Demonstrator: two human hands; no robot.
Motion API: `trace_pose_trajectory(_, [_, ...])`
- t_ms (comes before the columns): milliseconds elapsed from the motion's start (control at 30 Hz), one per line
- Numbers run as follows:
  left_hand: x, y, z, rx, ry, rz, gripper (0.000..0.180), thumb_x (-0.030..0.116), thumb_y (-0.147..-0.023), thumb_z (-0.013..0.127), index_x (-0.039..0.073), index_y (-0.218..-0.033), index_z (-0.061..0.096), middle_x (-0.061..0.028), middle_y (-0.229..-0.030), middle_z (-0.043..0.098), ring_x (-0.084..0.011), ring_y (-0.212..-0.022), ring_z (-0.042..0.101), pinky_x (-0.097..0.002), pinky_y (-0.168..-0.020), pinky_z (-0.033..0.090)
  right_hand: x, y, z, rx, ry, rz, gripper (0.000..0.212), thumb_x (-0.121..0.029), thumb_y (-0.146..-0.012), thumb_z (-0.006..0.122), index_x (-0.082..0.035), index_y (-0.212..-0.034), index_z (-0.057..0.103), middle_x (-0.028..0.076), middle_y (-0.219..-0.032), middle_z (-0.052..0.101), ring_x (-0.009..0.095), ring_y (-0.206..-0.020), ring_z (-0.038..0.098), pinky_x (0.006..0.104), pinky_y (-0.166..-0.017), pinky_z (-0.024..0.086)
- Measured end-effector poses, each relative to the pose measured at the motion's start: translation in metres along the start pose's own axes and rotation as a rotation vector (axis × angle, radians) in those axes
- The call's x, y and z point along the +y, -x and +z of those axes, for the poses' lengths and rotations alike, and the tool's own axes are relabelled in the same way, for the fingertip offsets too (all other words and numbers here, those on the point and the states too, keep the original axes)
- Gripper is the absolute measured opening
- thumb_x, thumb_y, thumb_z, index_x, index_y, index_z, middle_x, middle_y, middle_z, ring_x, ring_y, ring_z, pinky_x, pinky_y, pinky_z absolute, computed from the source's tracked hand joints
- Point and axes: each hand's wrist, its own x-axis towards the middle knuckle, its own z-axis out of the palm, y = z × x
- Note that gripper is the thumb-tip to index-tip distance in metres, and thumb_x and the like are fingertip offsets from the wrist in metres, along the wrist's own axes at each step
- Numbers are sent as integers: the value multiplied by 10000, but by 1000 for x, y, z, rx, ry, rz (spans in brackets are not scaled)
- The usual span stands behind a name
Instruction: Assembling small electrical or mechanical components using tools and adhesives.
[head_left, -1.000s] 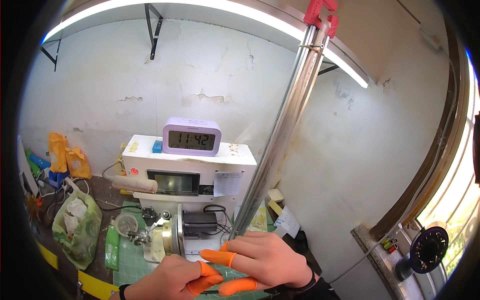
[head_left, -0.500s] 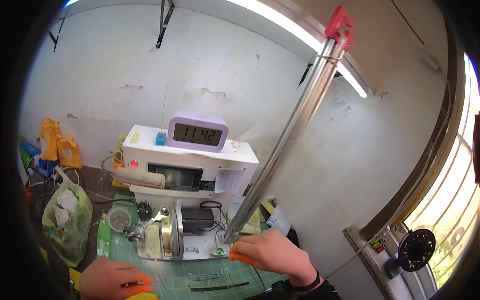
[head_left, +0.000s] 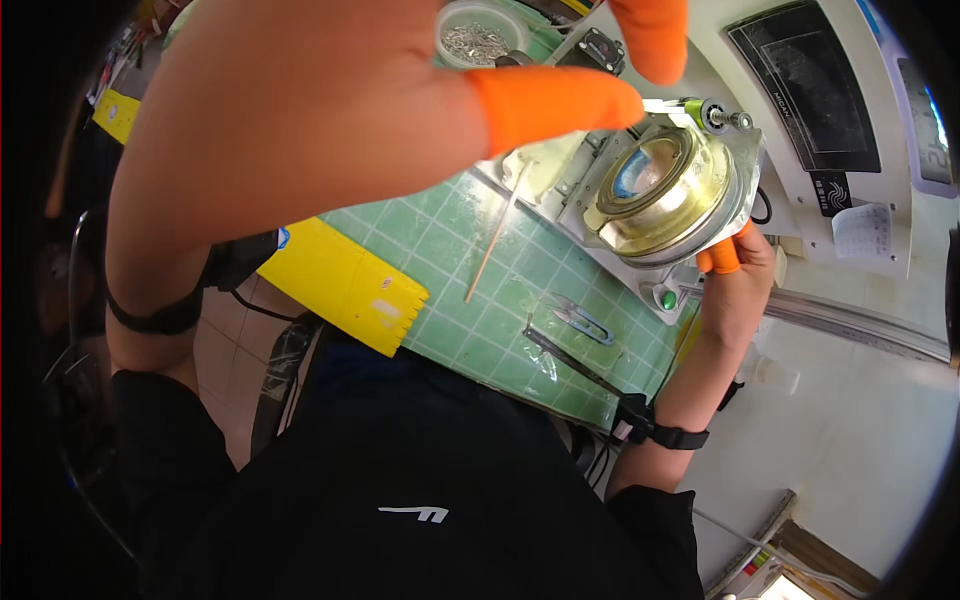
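Note:
My left hand (head_left: 400,110) looms large at the upper left. Orange finger covers sit on its thumb and a finger, which are held apart with nothing visible between them. The thumb tip appears in front of a bench machine's small roller (head_left: 712,115). Beside that is a brass-coloured ring wheel (head_left: 675,195) with a blue-lined hollow. My right hand (head_left: 742,275) is at the wheel's lower right edge, its orange-covered fingers bent and partly hidden behind the metal plate. What they hold, if anything, cannot be seen.
A green gridded mat (head_left: 450,250) bears a thin wooden stick (head_left: 490,250), blue thread snips (head_left: 582,322) and a black strip (head_left: 570,360). A yellow toothed board (head_left: 345,285) overhangs the near edge. Small metal pieces fill a round tub (head_left: 480,35). A green button (head_left: 666,298) sits on the machine base.
The view has swung down and tilted. My left hand has risen from the mat's near edge toward the machine. My right hand has moved from beside the green button to the ring wheel.

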Motion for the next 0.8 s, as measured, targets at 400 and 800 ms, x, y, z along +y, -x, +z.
trace_pose_trajectory(400, [-36,-28,90,104,67,223,124,88,-782,664,-25,-831,658,-205,-1076,579,-346,-1035,549,-450,-912,475,15,7,63,253,363,-342,172,-43,-813,771,43,-959,741,44,-917,759,80,-831,652,277,-802,519])
trace_pose_trajectory(800, [-31,-22,51,195,402,87,129,83,-876,658,-42,-906,671,-165,-1020,641,-270,-937,623,-356,-852,501,6,20,23,203,335,-188,134,22,-867,748,59,-993,725,18,-863,711,92,-811,641,237,-755,496])
